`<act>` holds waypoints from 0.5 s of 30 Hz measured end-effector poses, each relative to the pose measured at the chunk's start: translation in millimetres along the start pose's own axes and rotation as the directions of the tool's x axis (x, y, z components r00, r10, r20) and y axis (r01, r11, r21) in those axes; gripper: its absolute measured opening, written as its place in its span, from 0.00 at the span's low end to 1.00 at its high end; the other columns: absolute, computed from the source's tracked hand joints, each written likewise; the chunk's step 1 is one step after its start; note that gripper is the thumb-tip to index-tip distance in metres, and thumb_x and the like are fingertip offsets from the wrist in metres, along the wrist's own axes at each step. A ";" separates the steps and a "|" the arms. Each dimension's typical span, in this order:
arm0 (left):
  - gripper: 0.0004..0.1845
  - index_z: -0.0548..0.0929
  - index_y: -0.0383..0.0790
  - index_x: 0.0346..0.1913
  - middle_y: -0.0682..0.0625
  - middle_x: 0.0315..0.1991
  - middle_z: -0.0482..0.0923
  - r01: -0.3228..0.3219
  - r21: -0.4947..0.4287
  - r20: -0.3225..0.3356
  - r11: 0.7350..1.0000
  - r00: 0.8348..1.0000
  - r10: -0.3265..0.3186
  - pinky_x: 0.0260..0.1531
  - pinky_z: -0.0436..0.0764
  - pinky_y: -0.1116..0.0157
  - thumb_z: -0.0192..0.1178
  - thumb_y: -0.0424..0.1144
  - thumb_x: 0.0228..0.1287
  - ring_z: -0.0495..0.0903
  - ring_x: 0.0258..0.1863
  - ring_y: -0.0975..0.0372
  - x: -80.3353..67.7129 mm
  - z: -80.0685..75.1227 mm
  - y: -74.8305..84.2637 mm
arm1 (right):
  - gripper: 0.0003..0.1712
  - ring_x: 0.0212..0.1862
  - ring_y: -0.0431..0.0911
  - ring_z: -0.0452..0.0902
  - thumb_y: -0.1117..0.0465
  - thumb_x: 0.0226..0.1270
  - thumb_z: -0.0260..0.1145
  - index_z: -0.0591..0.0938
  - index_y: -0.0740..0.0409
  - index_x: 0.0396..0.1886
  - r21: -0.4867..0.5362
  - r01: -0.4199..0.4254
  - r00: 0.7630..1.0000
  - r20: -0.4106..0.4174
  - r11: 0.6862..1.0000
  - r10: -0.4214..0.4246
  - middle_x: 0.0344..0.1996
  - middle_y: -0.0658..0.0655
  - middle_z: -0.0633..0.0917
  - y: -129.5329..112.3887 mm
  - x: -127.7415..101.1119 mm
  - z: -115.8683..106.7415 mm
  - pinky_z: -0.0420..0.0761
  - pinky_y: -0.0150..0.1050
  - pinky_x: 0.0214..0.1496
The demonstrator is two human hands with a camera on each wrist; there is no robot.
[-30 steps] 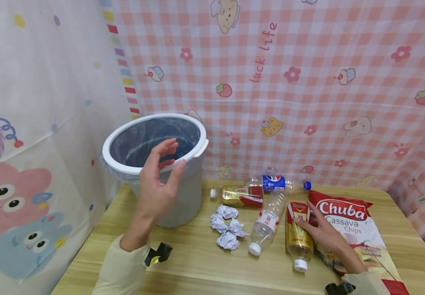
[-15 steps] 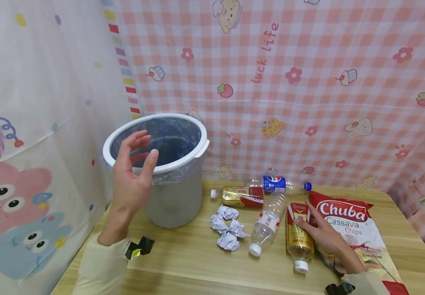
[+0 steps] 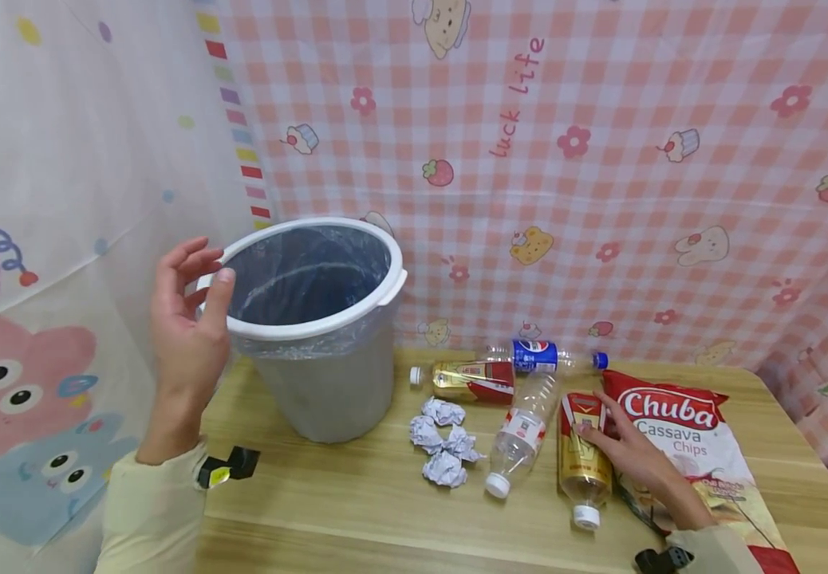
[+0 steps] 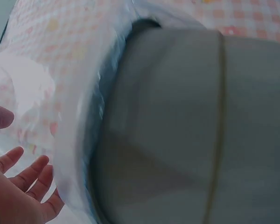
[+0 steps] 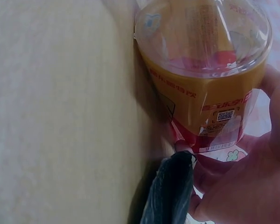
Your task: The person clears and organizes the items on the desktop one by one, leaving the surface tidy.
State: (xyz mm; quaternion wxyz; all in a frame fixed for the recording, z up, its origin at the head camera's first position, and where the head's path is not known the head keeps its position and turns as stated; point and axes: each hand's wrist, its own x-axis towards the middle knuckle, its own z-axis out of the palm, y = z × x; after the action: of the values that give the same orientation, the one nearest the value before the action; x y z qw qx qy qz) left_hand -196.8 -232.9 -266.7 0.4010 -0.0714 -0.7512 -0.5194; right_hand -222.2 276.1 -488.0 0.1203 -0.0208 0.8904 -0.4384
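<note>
A grey trash bin (image 3: 328, 391) with a white rim and a clear plastic liner stands on the wooden table. My left hand (image 3: 187, 327) is at the bin's left rim, fingers loosely bent and spread, holding nothing. In the left wrist view its fingertips (image 4: 39, 163) lie close to the lined rim; contact cannot be made out. On the right, my right hand (image 3: 632, 450) grips a plastic bottle (image 3: 584, 470) with a gold and red label and white cap, lying on the table. The right wrist view has the thumb and fingers on either side of this bottle (image 5: 205, 98).
Left of the held bottle lie a clear bottle (image 3: 518, 442), another gold-labelled bottle (image 3: 471, 381), a blue-labelled bottle (image 3: 534, 356) and several crumpled paper balls (image 3: 445, 469). A red and white chips bag (image 3: 715, 478) lies beside the right hand. Patterned cloth hangs behind.
My left hand has moved left, from in front of the bin's opening to its left rim. The right hand stays on the gold-labelled bottle, which has not moved.
</note>
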 end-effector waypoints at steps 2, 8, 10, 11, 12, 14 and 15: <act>0.23 0.71 0.49 0.67 0.50 0.58 0.75 0.036 0.038 -0.018 0.999 0.999 -0.036 0.57 0.68 0.65 0.56 0.40 0.71 0.71 0.58 0.61 2.3 -3.0 -5.2 | 0.52 0.66 0.71 0.61 0.40 0.73 0.56 0.38 0.58 0.80 -0.005 0.004 1.000 -0.001 1.000 -0.004 0.66 0.80 0.63 0.1 0.2 -0.7 0.64 0.67 0.63; 0.22 0.71 0.50 0.66 0.50 0.59 0.75 0.116 0.078 -0.086 0.990 0.990 -0.109 0.55 0.68 0.67 0.54 0.40 0.72 0.70 0.59 0.63 8.9 -8.1 -20.8 | 0.51 0.64 0.68 0.66 0.42 0.73 0.57 0.39 0.58 0.80 0.031 0.009 1.000 -0.004 0.999 -0.009 0.64 0.78 0.66 -1.2 1.5 -0.2 0.67 0.63 0.62; 0.22 0.71 0.51 0.67 0.51 0.60 0.74 0.144 0.097 -0.098 0.985 0.986 -0.134 0.55 0.68 0.66 0.54 0.42 0.72 0.70 0.58 0.63 10.2 -9.4 -24.3 | 0.51 0.64 0.67 0.67 0.43 0.74 0.57 0.39 0.57 0.80 0.048 0.007 1.000 -0.002 0.999 -0.007 0.64 0.78 0.66 -1.7 1.5 0.7 0.68 0.62 0.61; 0.22 0.71 0.52 0.67 0.51 0.61 0.74 0.157 0.104 -0.102 0.982 0.984 -0.146 0.55 0.68 0.66 0.54 0.42 0.72 0.70 0.59 0.63 10.6 -10.0 -25.7 | 0.51 0.64 0.67 0.67 0.43 0.74 0.57 0.39 0.57 0.80 0.052 0.007 1.000 0.000 0.999 -0.007 0.64 0.78 0.66 -1.9 1.5 1.1 0.69 0.62 0.61; 0.22 0.70 0.53 0.67 0.52 0.62 0.73 0.173 0.111 -0.103 0.979 0.981 -0.162 0.56 0.68 0.65 0.53 0.43 0.72 0.70 0.59 0.62 11.1 -10.6 -27.1 | 0.51 0.64 0.67 0.67 0.43 0.74 0.57 0.39 0.57 0.80 0.054 0.006 1.000 0.001 0.999 -0.006 0.64 0.78 0.66 -1.8 1.7 1.4 0.69 0.62 0.61; 0.22 0.70 0.55 0.68 0.52 0.64 0.72 0.201 0.125 -0.108 0.971 0.976 -0.188 0.57 0.67 0.64 0.53 0.44 0.73 0.69 0.61 0.61 12.2 -11.8 -29.8 | 0.50 0.64 0.67 0.67 0.43 0.74 0.57 0.38 0.57 0.80 0.051 0.007 1.000 0.002 0.999 -0.007 0.64 0.78 0.66 -1.2 2.1 1.7 0.69 0.62 0.61; 0.22 0.69 0.55 0.68 0.53 0.64 0.71 0.214 0.128 -0.110 0.968 0.973 -0.201 0.58 0.67 0.63 0.53 0.44 0.73 0.69 0.61 0.60 12.8 -12.4 -31.3 | 0.50 0.64 0.67 0.66 0.43 0.74 0.57 0.38 0.57 0.80 0.048 0.008 1.000 0.003 0.999 -0.008 0.64 0.78 0.66 -0.6 2.5 1.8 0.69 0.62 0.61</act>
State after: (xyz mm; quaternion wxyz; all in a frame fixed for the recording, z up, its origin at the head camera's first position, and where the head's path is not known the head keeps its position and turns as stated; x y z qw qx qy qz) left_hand -215.2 -261.3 -279.0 0.3841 0.0610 -0.7688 -0.5076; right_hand -224.3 274.0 -489.1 0.1205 -0.0224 0.8794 -0.4600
